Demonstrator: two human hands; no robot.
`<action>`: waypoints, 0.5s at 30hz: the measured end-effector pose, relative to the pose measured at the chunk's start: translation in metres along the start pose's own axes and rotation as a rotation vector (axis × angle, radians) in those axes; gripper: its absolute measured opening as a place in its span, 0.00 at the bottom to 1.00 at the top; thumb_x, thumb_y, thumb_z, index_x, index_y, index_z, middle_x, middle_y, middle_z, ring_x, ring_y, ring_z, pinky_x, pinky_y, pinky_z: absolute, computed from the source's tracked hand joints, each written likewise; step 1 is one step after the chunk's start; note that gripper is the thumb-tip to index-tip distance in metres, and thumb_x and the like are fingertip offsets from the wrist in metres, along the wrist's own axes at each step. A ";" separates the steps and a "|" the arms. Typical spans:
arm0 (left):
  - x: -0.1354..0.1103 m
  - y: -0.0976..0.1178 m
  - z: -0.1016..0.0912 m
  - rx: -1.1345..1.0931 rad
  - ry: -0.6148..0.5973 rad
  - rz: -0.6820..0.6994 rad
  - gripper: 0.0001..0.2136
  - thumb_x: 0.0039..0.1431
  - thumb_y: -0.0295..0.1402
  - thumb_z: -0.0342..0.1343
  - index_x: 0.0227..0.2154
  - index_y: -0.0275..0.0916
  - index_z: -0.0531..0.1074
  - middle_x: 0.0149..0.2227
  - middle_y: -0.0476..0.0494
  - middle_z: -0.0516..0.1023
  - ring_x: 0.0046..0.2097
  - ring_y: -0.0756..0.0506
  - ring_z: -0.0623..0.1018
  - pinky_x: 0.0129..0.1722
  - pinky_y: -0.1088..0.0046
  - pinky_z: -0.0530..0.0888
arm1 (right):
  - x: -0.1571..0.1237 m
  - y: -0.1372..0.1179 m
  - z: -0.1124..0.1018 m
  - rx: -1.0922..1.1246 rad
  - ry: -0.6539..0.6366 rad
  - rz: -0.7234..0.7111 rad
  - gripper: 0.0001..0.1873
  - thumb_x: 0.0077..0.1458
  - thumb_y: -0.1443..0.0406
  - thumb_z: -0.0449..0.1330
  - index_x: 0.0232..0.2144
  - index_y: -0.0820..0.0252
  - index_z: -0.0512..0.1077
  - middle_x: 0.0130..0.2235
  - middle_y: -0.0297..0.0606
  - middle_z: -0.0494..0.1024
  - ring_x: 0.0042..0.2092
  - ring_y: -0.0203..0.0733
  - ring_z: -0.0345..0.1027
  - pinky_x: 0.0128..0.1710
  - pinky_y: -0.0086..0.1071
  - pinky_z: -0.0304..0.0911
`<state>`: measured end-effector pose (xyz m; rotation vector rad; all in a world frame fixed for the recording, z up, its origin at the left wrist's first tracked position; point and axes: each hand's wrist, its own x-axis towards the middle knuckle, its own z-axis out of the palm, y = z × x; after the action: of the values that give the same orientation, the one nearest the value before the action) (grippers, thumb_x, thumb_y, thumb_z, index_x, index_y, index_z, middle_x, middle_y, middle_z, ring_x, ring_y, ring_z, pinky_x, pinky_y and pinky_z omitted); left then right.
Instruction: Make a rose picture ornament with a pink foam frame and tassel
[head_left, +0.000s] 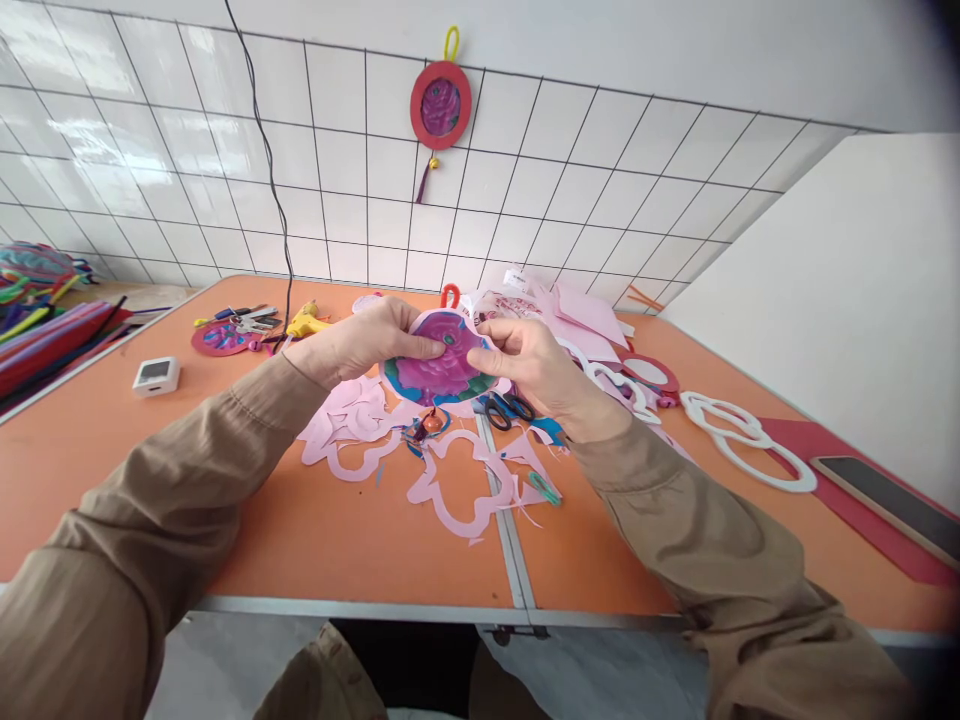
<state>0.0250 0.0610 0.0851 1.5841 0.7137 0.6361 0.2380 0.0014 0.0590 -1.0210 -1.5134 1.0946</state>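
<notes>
Both my hands hold a round purple flower disc (442,368) with a teal rim, lifted a little above the orange table (315,540). My left hand (367,340) pinches its left edge with thumb on top. My right hand (529,360) pinches its right edge, fingers curled. Under the disc lie pink paper offcuts (457,490) and black-handled scissors (506,408).
A yellow glue gun (306,322) and a finished red-rimmed disc (222,338) lie at the back left. A small white device (156,375) sits to the left. White foam rings (739,435), red rings (649,372) and a phone (892,505) are on the right. A red ornament (440,105) hangs on the tiled wall.
</notes>
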 end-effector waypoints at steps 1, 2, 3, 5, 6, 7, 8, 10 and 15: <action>0.000 0.000 0.000 0.005 0.008 -0.003 0.09 0.47 0.29 0.73 0.31 0.31 0.84 0.31 0.40 0.85 0.30 0.48 0.82 0.33 0.73 0.80 | 0.000 0.000 0.000 -0.020 -0.005 0.007 0.15 0.39 0.60 0.78 0.24 0.57 0.77 0.25 0.31 0.77 0.28 0.39 0.71 0.31 0.33 0.71; -0.001 0.000 0.000 0.012 0.014 -0.008 0.09 0.47 0.29 0.73 0.32 0.31 0.84 0.31 0.39 0.85 0.30 0.47 0.82 0.33 0.73 0.80 | -0.001 -0.001 0.000 -0.038 -0.002 0.013 0.15 0.38 0.60 0.78 0.23 0.57 0.76 0.25 0.30 0.76 0.28 0.39 0.71 0.31 0.33 0.71; -0.001 0.001 0.000 0.019 0.017 -0.012 0.10 0.47 0.30 0.73 0.32 0.30 0.84 0.31 0.38 0.86 0.30 0.47 0.82 0.32 0.72 0.80 | -0.001 -0.001 0.000 -0.051 0.004 0.018 0.15 0.37 0.61 0.78 0.23 0.57 0.76 0.25 0.30 0.75 0.28 0.39 0.71 0.30 0.33 0.70; -0.001 0.000 0.000 0.026 0.009 -0.017 0.10 0.48 0.30 0.74 0.32 0.30 0.84 0.31 0.38 0.86 0.30 0.47 0.82 0.32 0.72 0.80 | -0.001 -0.002 0.001 -0.054 0.012 0.026 0.15 0.37 0.61 0.78 0.24 0.57 0.76 0.25 0.30 0.75 0.29 0.39 0.71 0.31 0.33 0.70; -0.001 0.000 -0.001 0.027 0.006 -0.014 0.10 0.47 0.31 0.74 0.32 0.30 0.84 0.31 0.38 0.85 0.30 0.47 0.82 0.32 0.72 0.80 | -0.001 -0.002 0.002 -0.049 0.012 0.030 0.14 0.37 0.61 0.77 0.24 0.57 0.77 0.25 0.30 0.75 0.29 0.38 0.71 0.31 0.33 0.70; 0.000 -0.001 -0.001 0.028 0.006 -0.009 0.10 0.47 0.31 0.74 0.31 0.31 0.84 0.30 0.38 0.85 0.29 0.47 0.82 0.32 0.73 0.80 | 0.000 -0.001 0.002 -0.045 0.011 0.035 0.14 0.37 0.61 0.77 0.25 0.58 0.77 0.25 0.30 0.75 0.29 0.38 0.70 0.31 0.33 0.69; 0.001 -0.001 -0.001 0.030 0.011 -0.003 0.09 0.47 0.30 0.74 0.31 0.31 0.84 0.30 0.39 0.85 0.29 0.48 0.81 0.31 0.73 0.79 | 0.000 -0.001 0.002 -0.044 0.013 0.039 0.14 0.37 0.61 0.77 0.25 0.58 0.77 0.25 0.30 0.75 0.29 0.38 0.70 0.30 0.33 0.69; 0.002 -0.003 0.000 0.045 0.029 0.006 0.08 0.47 0.30 0.74 0.30 0.32 0.84 0.29 0.40 0.85 0.28 0.48 0.81 0.30 0.73 0.78 | 0.001 0.001 0.002 -0.048 0.016 0.048 0.15 0.37 0.60 0.78 0.25 0.58 0.77 0.25 0.30 0.75 0.28 0.38 0.70 0.30 0.34 0.69; -0.004 0.006 0.003 0.113 0.044 -0.005 0.06 0.51 0.28 0.71 0.30 0.31 0.83 0.29 0.42 0.84 0.29 0.47 0.81 0.33 0.71 0.80 | -0.001 0.002 0.004 -0.064 0.018 0.016 0.20 0.38 0.54 0.79 0.25 0.58 0.76 0.25 0.31 0.74 0.28 0.38 0.69 0.31 0.35 0.68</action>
<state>0.0253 0.0556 0.0909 1.6751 0.7984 0.6382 0.2344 0.0003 0.0568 -1.0859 -1.5367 1.0505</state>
